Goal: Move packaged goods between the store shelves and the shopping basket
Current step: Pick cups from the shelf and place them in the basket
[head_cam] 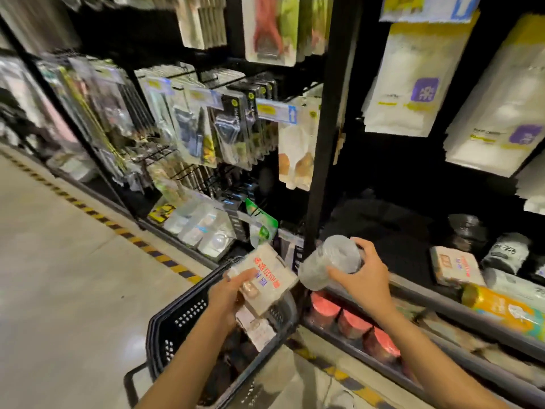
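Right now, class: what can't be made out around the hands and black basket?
Head view:
- Print on the white flat packet in the left hand: blurred.
- Contents of the black plastic basket: mostly hidden by left arm.
- Label of the clear wrapped roll in the right hand: motion-blurred.
- Top of the red hanging pack: cut by frame edge.

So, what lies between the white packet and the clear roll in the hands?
Nothing, in the head view: the packet in the left hand and the roll in the right hand nearly meet; a black post stands behind.
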A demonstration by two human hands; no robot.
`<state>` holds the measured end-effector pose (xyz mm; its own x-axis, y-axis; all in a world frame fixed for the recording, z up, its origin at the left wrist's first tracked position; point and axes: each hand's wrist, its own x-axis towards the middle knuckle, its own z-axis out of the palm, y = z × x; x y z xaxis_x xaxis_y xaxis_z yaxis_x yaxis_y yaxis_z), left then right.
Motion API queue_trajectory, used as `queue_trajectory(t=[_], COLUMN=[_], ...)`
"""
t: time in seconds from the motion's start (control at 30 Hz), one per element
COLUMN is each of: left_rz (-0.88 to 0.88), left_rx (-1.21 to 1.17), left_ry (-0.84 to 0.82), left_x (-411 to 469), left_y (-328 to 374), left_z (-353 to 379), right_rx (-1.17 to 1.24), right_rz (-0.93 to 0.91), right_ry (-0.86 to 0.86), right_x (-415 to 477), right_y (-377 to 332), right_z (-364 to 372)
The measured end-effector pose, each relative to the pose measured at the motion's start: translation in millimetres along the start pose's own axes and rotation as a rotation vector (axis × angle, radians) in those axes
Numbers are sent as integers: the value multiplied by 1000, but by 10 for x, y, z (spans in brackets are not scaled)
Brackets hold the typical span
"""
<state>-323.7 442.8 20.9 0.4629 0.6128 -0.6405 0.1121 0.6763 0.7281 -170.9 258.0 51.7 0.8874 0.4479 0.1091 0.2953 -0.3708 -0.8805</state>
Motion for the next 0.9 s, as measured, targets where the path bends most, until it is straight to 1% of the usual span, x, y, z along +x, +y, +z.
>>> queue_trajectory(t=[0.1,0.3,0.43,0.53,0.67,0.73,0.77,0.9], left_rz=[19,45,72,100,106,111,112,130], left_rx=[-37,-69,60,170,339,490,565,749], left_ry=[124,348,461,536,665,663,632,439], left_x=[34,368,820,1252,2014,2405,2591,3308], left_y=[85,156,201,230,147,34,-34,-431], left_z=[-340,-843,-992,-1019,-1084,-1112,-1127,-1237], right_rx=[13,-56,-118,-167,-226,-262,-281,-316], right_rz=[-6,-50,-20,51,70,102,119,181], right_ry=[-136,-402,-577,-706,-762,-823,-853,-922], right_x=[64,349,607,802,994,1065,1083,1096], right_y=[-70,-82,188,495,1048,1339,1484,2025], right_z=[362,1016,1472,1829,2331,2568,2679,3051])
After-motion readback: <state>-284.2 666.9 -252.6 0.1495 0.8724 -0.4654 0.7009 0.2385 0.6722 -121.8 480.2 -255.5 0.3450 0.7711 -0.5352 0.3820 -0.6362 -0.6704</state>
